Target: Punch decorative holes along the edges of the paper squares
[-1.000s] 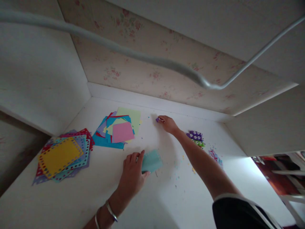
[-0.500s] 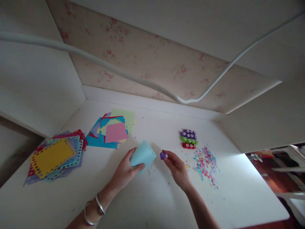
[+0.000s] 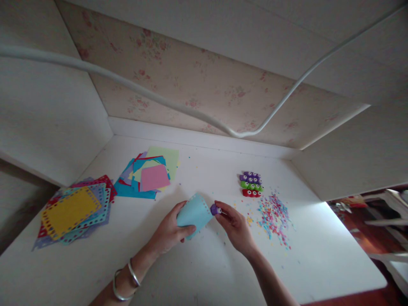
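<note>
My left hand (image 3: 174, 229) grips a light blue sheet of paper (image 3: 195, 216) by its left side, thumb on top. The sheet is slightly curved, and punched holes run along its upper and right edges. Between the thumb and fingers of my right hand (image 3: 236, 223) is a small purple hole punch (image 3: 215, 210) with a round eye on it. The punch is at the sheet's right edge; whether the paper is inside its slot I cannot tell. To the right, several more eyed hole punches (image 3: 251, 185) in purple, green and red stand in rows.
Punched confetti (image 3: 274, 219) is scattered on the white table (image 3: 153, 272) at the right. At the left lies a stack of hole-edged sheets (image 3: 72, 210), yellow on top. Plain coloured paper (image 3: 155, 177) is piled behind it. A white cable (image 3: 165, 102) crosses above.
The purple hole punch and the light blue sheet have come together, so the punch is now at the sheet's right edge. The sheet has shifted slightly right and turned a little.
</note>
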The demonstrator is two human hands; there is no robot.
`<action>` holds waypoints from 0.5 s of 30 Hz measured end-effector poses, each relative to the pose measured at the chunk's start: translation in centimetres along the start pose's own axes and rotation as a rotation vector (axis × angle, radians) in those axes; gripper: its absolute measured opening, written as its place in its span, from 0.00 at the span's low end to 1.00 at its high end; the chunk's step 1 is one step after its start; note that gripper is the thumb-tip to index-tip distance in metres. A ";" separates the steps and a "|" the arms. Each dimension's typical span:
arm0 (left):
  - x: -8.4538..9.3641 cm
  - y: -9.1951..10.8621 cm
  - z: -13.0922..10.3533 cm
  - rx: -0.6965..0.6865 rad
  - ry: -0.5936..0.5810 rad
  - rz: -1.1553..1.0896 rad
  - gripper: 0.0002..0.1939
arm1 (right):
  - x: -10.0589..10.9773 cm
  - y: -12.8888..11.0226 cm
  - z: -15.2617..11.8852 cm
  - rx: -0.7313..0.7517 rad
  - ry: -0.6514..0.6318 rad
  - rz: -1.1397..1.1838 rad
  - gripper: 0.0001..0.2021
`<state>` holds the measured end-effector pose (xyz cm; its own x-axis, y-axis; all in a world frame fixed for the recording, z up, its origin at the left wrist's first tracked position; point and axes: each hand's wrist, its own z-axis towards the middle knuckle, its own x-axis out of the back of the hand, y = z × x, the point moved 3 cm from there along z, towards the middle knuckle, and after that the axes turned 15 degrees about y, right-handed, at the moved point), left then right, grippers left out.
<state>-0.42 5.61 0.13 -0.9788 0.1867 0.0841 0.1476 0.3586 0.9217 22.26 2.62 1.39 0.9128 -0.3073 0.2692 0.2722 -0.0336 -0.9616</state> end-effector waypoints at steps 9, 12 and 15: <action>-0.1 -0.6 0.1 0.001 -0.026 0.000 0.37 | -0.3 -0.2 -0.1 0.072 -0.042 -0.015 0.12; -0.2 -0.6 0.2 0.005 -0.018 0.004 0.37 | -0.4 -0.3 -0.1 0.074 -0.060 -0.024 0.11; -0.1 -0.7 0.2 0.010 -0.014 -0.004 0.37 | -0.2 -0.4 0.0 0.073 -0.034 -0.027 0.11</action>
<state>-0.35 5.57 -0.58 -0.9773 0.1983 0.0749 0.1451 0.3683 0.9183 21.93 2.69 1.66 0.9143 -0.2746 0.2978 0.3174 0.0286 -0.9479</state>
